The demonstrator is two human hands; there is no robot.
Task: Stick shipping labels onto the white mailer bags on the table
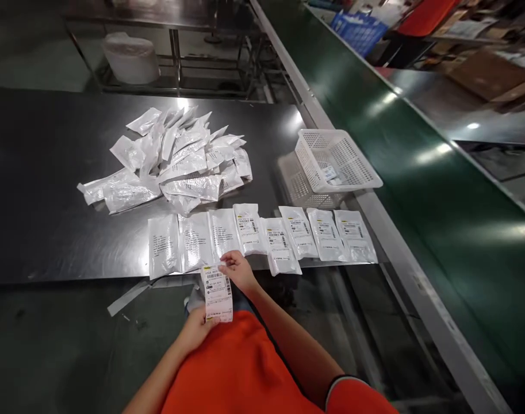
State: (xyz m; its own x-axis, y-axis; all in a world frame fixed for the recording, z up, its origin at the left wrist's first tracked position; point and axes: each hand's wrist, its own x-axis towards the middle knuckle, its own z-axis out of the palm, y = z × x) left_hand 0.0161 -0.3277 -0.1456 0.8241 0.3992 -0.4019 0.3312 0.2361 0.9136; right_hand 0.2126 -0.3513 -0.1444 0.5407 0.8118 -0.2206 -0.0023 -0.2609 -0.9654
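Observation:
A printed shipping label [218,294] is held between my two hands in front of the table's near edge. My left hand [197,329] grips its bottom end, fingers closed. At the label's top right corner my right hand [237,271] pinches it between thumb and fingers. Just beyond lies a row of white plastic mailer bags. Those on the right, such as this labelled mailer bag [298,232], carry shipping labels. Three on the left, including this mailer bag [163,244], show only printed text. Behind the row is a heap of similar mailer bags [184,155].
A white perforated basket [307,164] with small packets inside stands at the dark metal table's [38,184] right end. A green conveyor belt [417,149] runs diagonally past it. A paper strip [126,298] hangs below the front edge. Another metal table [158,17] stands behind.

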